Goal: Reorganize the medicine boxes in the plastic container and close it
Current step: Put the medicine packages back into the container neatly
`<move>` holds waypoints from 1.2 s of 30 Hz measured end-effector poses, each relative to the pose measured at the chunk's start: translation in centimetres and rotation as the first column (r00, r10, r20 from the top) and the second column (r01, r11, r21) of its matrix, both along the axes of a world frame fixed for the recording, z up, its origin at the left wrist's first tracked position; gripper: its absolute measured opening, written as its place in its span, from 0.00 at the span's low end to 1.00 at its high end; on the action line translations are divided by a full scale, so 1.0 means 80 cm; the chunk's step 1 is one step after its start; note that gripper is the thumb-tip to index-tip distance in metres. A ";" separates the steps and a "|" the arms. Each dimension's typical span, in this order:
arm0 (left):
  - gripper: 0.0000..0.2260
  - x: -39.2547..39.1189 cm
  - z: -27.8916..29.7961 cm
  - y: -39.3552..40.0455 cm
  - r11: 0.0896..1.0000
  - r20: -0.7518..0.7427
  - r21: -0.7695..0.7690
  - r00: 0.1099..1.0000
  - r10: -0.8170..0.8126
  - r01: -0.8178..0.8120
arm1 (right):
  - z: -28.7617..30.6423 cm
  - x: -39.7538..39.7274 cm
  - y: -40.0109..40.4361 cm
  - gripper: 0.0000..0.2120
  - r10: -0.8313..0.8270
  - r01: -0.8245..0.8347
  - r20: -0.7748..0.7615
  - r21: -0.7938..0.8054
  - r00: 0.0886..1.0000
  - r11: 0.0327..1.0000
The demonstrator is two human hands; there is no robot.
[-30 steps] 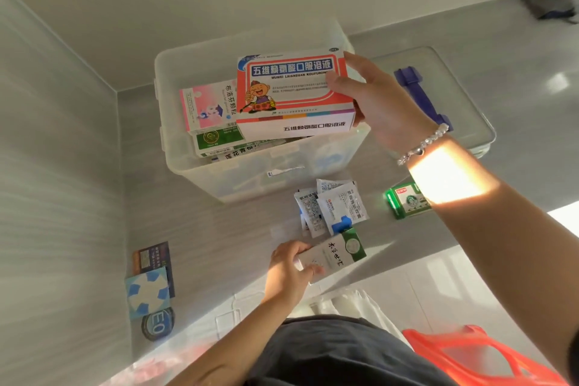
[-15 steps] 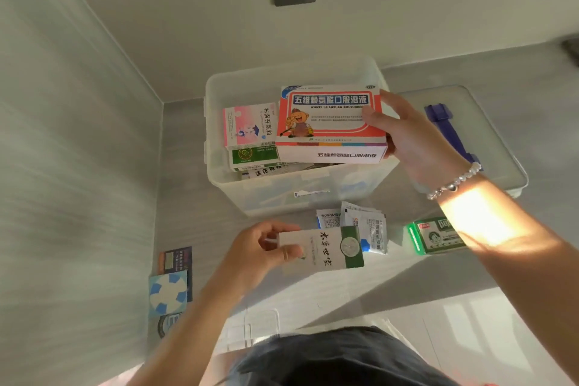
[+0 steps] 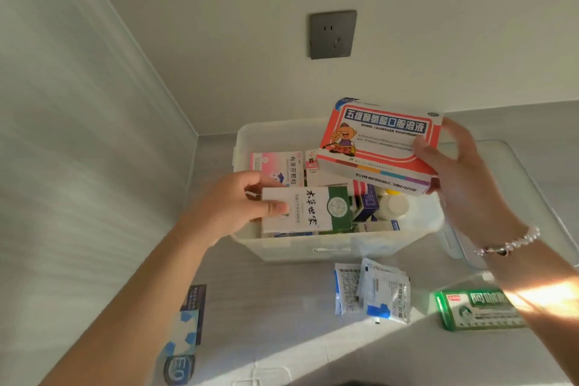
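The clear plastic container (image 3: 275,244) stands open on the counter against the wall, with several medicine boxes and a white bottle (image 3: 395,206) inside. My left hand (image 3: 238,204) holds a white and green box (image 3: 313,210) over the container's front left part. A large red and white box with a cartoon figure (image 3: 376,147) hangs tilted above the right side, gripped at its right end by my right hand (image 3: 460,175). A pink box (image 3: 275,164) lies inside at the back left. The container's clear lid (image 3: 513,172) lies to the right, partly behind my right arm.
Several white and blue sachets (image 3: 372,291) lie on the counter in front of the container. A green box (image 3: 470,310) sits to their right under my right forearm. Small packets (image 3: 188,323) lie at the left by the side wall. A grey socket (image 3: 332,34) is on the back wall.
My left hand lifted the white and green box from the counter to over the container. My right hand raised and tilted the red box. The view moved closer.
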State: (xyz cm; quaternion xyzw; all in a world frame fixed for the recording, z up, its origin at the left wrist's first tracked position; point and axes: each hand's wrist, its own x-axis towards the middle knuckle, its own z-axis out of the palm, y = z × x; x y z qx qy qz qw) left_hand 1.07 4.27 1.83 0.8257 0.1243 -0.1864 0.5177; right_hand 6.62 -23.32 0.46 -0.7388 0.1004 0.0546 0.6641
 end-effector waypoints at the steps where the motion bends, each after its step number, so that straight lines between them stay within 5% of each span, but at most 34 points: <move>1: 0.12 0.013 -0.010 -0.004 1.000 -0.041 0.012 0.999 -0.025 0.025 | 0.001 0.003 0.000 0.20 0.003 -0.003 0.009 -0.006 1.000 1.000; 11: 0.11 0.068 -0.091 -0.030 0.868 -0.374 0.304 0.887 -0.270 0.392 | 0.000 0.009 0.009 0.24 0.096 -0.095 -0.044 0.013 0.994 0.995; 23: 0.10 0.063 -0.098 -0.024 0.545 -0.376 0.661 0.857 -0.354 0.515 | -0.013 0.012 0.014 0.29 0.165 -0.161 -0.104 0.045 0.981 0.986; 27: 0.12 0.069 -0.085 -0.023 0.697 -0.350 0.572 0.897 -0.270 0.433 | -0.011 0.011 0.014 0.28 0.206 -0.220 -0.147 -0.087 0.967 0.972; 31: 0.10 0.070 -0.065 -0.013 0.982 -0.259 0.179 0.966 -0.007 0.055 | -0.011 0.015 0.015 0.22 0.301 -0.351 -0.246 -0.189 0.921 0.917; 34: 0.14 0.057 -0.049 -0.009 0.998 -0.138 0.011 0.988 0.069 -0.069 | -0.019 0.013 0.031 0.21 0.370 -0.439 -0.296 -0.218 0.881 0.872; 36: 0.16 0.045 -0.039 -0.009 0.995 -0.030 0.084 0.998 -0.060 0.062 | -0.027 0.014 0.044 0.20 0.390 -0.469 -0.337 -0.196 0.857 0.861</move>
